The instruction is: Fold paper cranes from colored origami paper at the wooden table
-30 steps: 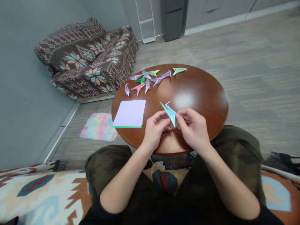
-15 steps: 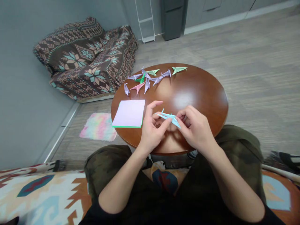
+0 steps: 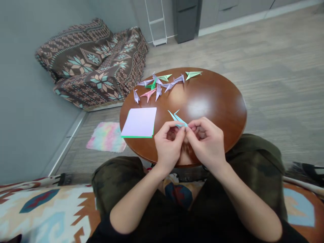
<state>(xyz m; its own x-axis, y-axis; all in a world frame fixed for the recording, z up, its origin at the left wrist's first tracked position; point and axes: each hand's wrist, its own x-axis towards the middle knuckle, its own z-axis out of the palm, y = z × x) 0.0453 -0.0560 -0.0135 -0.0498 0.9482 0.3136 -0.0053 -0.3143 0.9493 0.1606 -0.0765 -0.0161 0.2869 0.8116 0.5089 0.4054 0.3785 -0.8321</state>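
Your left hand [image 3: 168, 145] and right hand [image 3: 206, 143] are both closed in narrow pinches on a pale blue origami figure [image 3: 178, 118]. You hold it over the near part of the round wooden bench [image 3: 217, 114], with its two points angled up and away from you. Your fingers hide much of its middle, so you can't tell from this view exactly how far its folding has gone.

What looks done lies at the far side of the bench: a loose cluster of folded figures, including lilac ones [image 3: 136, 96], a pink one [image 3: 148, 95], and a mint green one [image 3: 193, 75]. What looks left is the squared stack of lilac paper [image 3: 139, 122], with a green sheet [image 3: 136, 136] showing along its near edge. It sits just beside your left hand, and its top sheet lies flat and unfolded.

Beyond the bench, a tie-dye cloth [image 3: 106, 137] lies on the floor, and a patterned brown throw [image 3: 86, 64] is heaped by the wall. Your knees, in camouflage trousers [image 3: 255, 158], sit just below the bench's near edge.
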